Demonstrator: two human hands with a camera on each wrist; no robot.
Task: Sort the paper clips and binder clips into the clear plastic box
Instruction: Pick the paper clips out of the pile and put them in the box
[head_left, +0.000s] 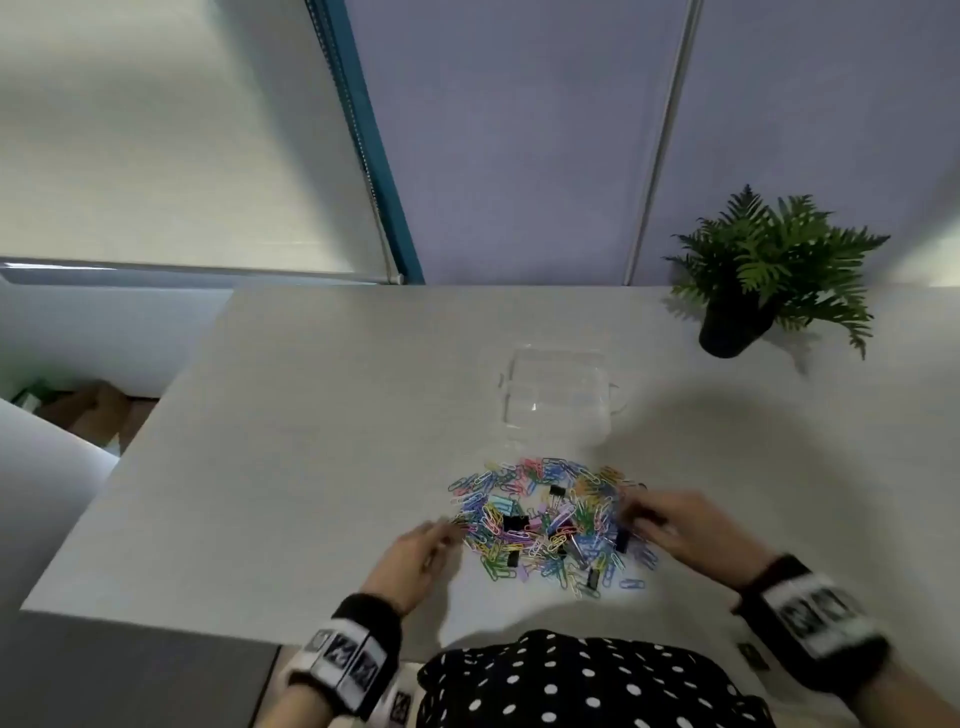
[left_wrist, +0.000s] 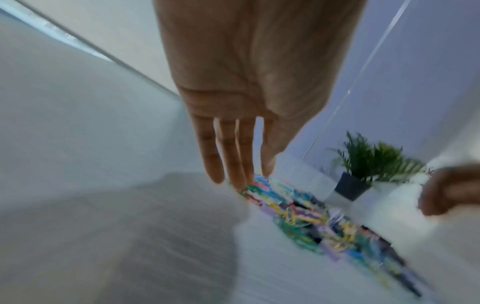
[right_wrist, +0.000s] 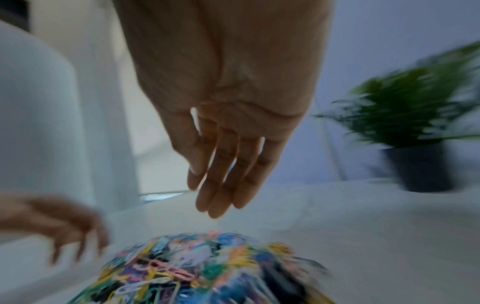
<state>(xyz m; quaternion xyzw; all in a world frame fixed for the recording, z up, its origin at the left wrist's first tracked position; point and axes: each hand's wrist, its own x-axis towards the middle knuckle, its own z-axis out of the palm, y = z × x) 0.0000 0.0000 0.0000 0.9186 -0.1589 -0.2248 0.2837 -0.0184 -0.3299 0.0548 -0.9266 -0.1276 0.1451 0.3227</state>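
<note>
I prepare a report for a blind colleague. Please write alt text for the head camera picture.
A person's left hand and right hand, fingers extended, reach to either side of a pile of colourful paper clips and black binder clips on a white table. Behind the pile stands a clear plastic box, apparently without clips in it; a potted fern stands far right.

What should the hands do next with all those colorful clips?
Probably pinch one black binder clip out of the pile with the right hand. Both hands are open and hold nothing, the left hand at the pile's edge, and the clear box behind looks empty.
</note>
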